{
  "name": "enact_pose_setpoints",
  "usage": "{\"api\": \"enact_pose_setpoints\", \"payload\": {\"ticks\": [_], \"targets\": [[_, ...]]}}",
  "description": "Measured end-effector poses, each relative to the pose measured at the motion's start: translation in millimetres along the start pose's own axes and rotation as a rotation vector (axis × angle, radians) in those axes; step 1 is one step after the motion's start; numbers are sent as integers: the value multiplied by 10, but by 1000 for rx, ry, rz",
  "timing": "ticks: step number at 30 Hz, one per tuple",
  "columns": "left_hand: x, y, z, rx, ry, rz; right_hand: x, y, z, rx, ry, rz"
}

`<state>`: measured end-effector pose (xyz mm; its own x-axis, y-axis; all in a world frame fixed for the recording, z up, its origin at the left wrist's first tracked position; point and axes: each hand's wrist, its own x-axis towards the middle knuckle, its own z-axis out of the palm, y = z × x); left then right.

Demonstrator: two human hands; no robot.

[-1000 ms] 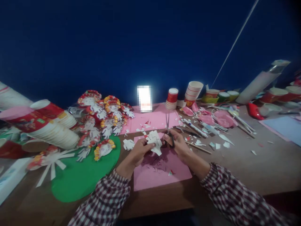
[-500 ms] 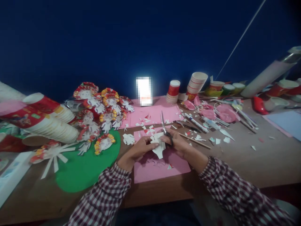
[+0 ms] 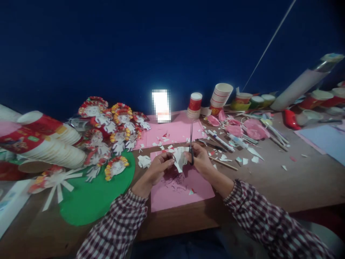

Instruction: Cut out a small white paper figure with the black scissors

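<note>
A small white paper cut-out point(image 3: 180, 158) is held up between my two hands, over a pink sheet point(image 3: 172, 201). The fingers and thumb of my left hand point(image 3: 161, 166) pinch its left edge. My right hand point(image 3: 201, 158) is closed around black-handled scissors point(image 3: 191, 138), whose blades point up and away from me. Its fingertips also touch the paper's right side. The exact outline of the cut-out is partly covered by my fingers. Another white paper cut-out point(image 3: 144, 161) lies just left of the pink sheet.
Decorated paper figures point(image 3: 121, 113) crowd the left, some on a green sheet point(image 3: 88, 205). Stacked paper cups point(image 3: 56, 144) lean at far left; more cups point(image 3: 221, 95) stand at the back. Paper scraps, markers point(image 3: 221, 140) and a wooden stick point(image 3: 223, 163) lie to the right. A bright phone-like screen point(image 3: 161, 106) stands behind.
The paper has turned in my hands and risen slightly. The scissors have swung more upright, with blades looking closer together. The whole view has shifted a little.
</note>
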<state>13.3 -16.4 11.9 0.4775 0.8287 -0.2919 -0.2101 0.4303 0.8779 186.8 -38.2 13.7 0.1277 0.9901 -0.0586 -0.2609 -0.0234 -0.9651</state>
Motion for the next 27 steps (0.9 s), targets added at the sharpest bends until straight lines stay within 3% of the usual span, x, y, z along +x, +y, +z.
{"api": "enact_pose_setpoints", "payload": {"ticks": [6,13,22,27], "targets": [[24,-38,-28,23,56,21,0,24,-4,98,-79,92],[-48,1,19,-119,-41,7,14,32,1,23,-33,-7],[-34,-57,57,-153,59,72,38,86,13,-14,-65,-89],[-65,-17,87,-109,49,106,44,117,12,7,-89,-114]]}}
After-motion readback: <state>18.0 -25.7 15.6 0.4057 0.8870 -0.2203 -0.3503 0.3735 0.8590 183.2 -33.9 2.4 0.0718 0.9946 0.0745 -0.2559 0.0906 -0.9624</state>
